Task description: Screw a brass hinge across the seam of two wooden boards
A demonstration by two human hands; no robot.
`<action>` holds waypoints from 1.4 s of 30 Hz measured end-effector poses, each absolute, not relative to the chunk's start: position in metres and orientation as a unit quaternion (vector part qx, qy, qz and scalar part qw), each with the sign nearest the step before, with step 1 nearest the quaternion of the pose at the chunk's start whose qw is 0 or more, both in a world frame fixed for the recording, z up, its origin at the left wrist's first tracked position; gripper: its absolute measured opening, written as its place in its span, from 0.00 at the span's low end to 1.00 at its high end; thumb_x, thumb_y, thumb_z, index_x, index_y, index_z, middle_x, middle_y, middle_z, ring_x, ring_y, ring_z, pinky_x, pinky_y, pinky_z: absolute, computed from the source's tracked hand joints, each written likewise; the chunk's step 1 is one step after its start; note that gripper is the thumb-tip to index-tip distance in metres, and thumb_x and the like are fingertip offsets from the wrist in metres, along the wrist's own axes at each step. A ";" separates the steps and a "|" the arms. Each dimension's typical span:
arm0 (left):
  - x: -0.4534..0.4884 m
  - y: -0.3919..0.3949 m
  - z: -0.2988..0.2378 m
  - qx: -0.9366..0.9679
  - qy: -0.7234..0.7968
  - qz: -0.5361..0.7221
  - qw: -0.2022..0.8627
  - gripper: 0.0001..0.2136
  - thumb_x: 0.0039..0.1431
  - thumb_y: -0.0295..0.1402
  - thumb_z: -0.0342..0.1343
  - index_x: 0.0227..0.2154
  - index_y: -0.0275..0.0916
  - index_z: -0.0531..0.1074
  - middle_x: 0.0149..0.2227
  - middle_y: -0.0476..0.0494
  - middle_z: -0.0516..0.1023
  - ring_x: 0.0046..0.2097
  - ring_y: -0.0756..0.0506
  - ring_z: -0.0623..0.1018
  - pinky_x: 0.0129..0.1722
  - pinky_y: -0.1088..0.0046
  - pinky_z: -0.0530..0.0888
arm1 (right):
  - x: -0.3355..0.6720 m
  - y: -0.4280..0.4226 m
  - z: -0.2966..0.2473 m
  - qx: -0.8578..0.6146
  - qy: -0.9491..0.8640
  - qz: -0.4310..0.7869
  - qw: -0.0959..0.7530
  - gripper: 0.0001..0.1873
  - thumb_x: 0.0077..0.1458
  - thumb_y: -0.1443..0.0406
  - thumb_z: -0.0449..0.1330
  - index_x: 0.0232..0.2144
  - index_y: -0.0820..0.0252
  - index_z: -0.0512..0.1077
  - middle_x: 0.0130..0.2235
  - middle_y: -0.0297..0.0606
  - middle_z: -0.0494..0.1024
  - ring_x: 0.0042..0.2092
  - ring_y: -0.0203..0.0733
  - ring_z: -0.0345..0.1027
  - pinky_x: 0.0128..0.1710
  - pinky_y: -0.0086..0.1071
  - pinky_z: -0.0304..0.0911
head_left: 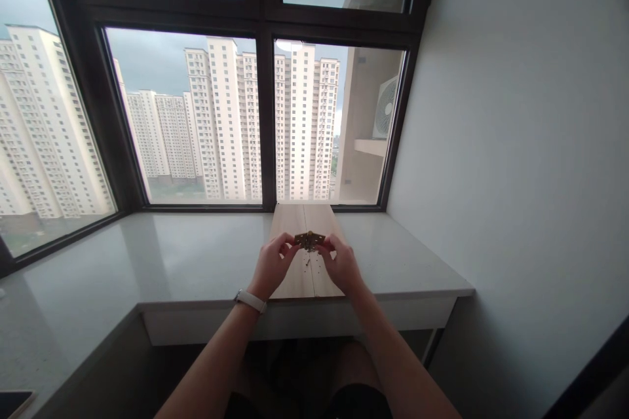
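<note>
A small brass hinge [309, 238] is held up between both hands above two light wooden boards [301, 216] that lie side by side on the white windowsill counter [196, 255]. My left hand [272, 266] pinches the hinge's left leaf; a pale watch sits on that wrist. My right hand [340, 266] pinches the right leaf. A few small dark screws [311, 264] lie on the boards just below the hinge.
A large dark-framed window [265, 111] runs behind the counter, with tall apartment towers outside. A white wall [515, 144] closes the right side. The counter wraps round to the left, where a dark flat object [12, 400] lies at the bottom corner.
</note>
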State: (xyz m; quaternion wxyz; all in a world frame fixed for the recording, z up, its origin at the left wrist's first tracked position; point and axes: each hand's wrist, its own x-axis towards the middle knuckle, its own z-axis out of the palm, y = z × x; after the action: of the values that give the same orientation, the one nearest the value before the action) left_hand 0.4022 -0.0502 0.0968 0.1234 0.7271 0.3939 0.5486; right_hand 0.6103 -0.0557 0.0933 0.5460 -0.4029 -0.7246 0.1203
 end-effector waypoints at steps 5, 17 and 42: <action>0.401 -0.059 0.091 0.765 0.292 0.571 -0.058 0.07 0.68 0.29 0.52 0.39 0.40 0.75 0.49 0.40 0.79 0.48 0.45 0.80 0.46 0.68 0.78 | 0.609 -0.065 0.094 -0.307 -0.773 -0.092 0.547 0.09 0.66 0.70 0.51 0.40 0.56 0.71 0.54 0.46 0.78 0.56 0.45 0.72 0.55 0.42 0.69; 0.411 -0.078 0.099 0.723 0.236 0.631 -0.150 0.07 0.65 0.25 0.56 0.41 0.39 0.77 0.51 0.40 0.80 0.51 0.44 0.81 0.50 0.67 0.81 | 0.588 -0.076 0.085 -0.264 -0.708 -0.208 0.621 0.13 0.62 0.73 0.57 0.49 0.59 0.72 0.57 0.50 0.76 0.57 0.48 0.73 0.53 0.41 0.75; 0.420 -0.092 0.109 0.707 0.217 0.649 -0.178 0.11 0.67 0.28 0.56 0.49 0.42 0.77 0.55 0.40 0.78 0.53 0.41 0.81 0.49 0.64 0.82 | 0.583 -0.083 0.090 -0.279 -0.676 -0.228 0.643 0.15 0.64 0.68 0.56 0.51 0.56 0.74 0.58 0.48 0.75 0.56 0.54 0.73 0.53 0.45 0.75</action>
State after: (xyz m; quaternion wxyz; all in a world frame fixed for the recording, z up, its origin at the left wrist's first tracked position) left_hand 0.4204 -0.0921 0.1093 -0.1777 0.7070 0.2174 0.6491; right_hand 0.5828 -0.0827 0.0900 0.6427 -0.2789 -0.6762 -0.2278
